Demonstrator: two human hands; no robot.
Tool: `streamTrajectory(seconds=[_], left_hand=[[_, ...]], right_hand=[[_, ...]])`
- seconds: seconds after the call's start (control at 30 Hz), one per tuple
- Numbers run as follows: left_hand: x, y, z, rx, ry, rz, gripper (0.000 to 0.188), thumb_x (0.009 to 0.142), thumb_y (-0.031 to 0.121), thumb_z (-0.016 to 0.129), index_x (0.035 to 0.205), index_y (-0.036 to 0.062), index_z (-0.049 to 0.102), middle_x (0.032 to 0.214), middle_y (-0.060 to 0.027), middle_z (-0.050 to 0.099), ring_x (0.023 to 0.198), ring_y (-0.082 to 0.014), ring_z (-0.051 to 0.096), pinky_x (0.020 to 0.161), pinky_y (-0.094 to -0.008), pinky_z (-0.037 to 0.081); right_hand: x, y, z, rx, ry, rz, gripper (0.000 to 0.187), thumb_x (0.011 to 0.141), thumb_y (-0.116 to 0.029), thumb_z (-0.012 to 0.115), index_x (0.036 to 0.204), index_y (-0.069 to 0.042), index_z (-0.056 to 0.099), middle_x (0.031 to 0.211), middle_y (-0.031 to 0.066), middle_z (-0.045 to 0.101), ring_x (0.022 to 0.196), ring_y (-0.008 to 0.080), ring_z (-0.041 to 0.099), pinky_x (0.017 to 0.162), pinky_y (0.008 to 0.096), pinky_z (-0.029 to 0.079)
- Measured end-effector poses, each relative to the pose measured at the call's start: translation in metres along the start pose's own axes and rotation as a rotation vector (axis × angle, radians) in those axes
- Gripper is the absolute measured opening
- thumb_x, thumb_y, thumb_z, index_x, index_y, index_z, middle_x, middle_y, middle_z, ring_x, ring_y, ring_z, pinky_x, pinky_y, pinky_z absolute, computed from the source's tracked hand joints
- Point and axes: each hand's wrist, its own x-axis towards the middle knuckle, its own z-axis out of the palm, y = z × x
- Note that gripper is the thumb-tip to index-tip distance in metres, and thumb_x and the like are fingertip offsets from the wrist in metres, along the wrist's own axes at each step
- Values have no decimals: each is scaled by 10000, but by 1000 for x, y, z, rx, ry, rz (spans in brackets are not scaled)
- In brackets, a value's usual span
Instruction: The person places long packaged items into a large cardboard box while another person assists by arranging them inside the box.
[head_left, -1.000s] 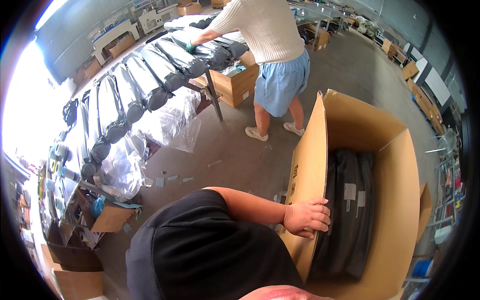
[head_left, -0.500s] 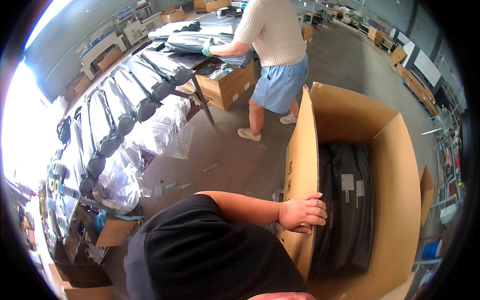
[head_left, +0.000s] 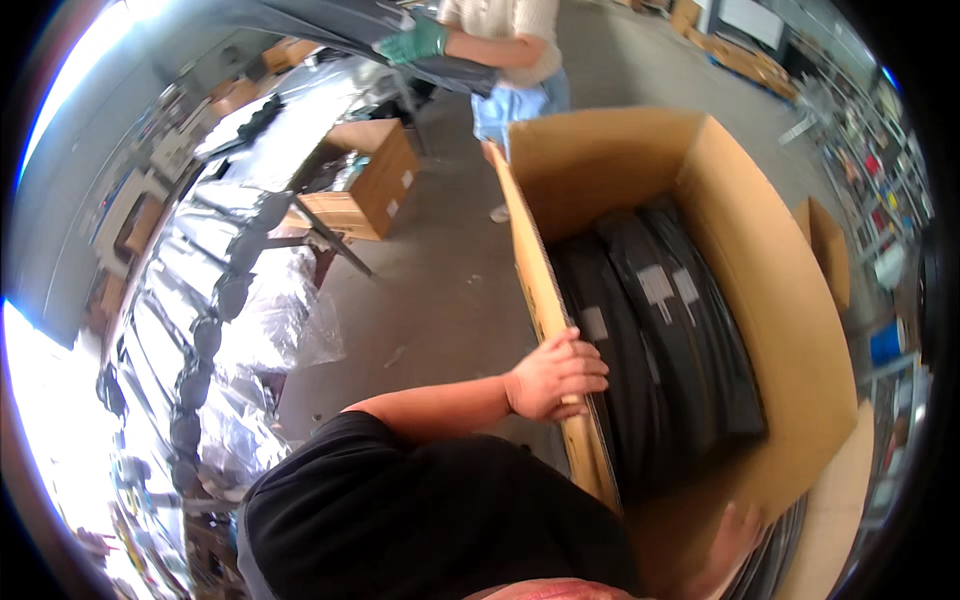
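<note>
A big open cardboard box (head_left: 790, 330) stands in front of me on the right. My left hand (head_left: 558, 375) is closed over the top edge of its left wall, fingers curled to the inside. Down in the box lie several long black packages (head_left: 680, 350) side by side, with pale labels on top. At the box's near right corner is my right hand (head_left: 728, 548), blurred, its fingers stretched out and apart with nothing seen in them. Whether it touches the cardboard I cannot tell.
A co-worker's green-gloved hand (head_left: 418, 42) holds a long dark package (head_left: 340, 25) beyond the box. Left stands a table with a row of dark bundles (head_left: 215, 285); clear plastic (head_left: 290, 320) hangs beneath. A smaller cardboard box (head_left: 385, 185) sits by the table leg. Shelving (head_left: 850, 165) lines the right.
My view has shifted. The co-worker's long dark package has come up off the table and nearer. My right hand has appeared at the box's near right corner; my left still grips the wall.
</note>
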Motion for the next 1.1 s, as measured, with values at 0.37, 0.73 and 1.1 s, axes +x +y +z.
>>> streamTrajectory(seconds=[0.37, 0.73, 1.1], left_hand=[[6, 3, 5, 107, -78, 16, 384, 873, 406, 630, 1100, 96, 616, 1195, -91, 612, 1139, -300, 546, 1090, -527, 246], [9, 7, 3, 155, -95, 5, 404, 794, 350, 700, 1102, 108, 604, 1176, -65, 601, 1130, -288, 535, 1078, -538, 264], [9, 2, 9, 175, -119, 7, 424, 782, 356, 700, 1119, 112, 617, 1205, -53, 599, 1148, -280, 530, 1087, -525, 257]], right_hand=[[-3, -5, -10, 176, -10, 50, 494, 877, -283, 676, 1280, -18, 570, 1343, 179, 544, 1290, 390, 421, 1078, 466, 359], [-5, 0, -13, 272, -4, 56, 478, 888, -273, 663, 1282, -19, 570, 1346, 176, 541, 1302, 376, 410, 1082, 461, 353], [-6, 8, -13, 208, -17, 50, 502, 874, -272, 673, 1299, -31, 557, 1366, 172, 525, 1312, 370, 402, 1100, 464, 331]])
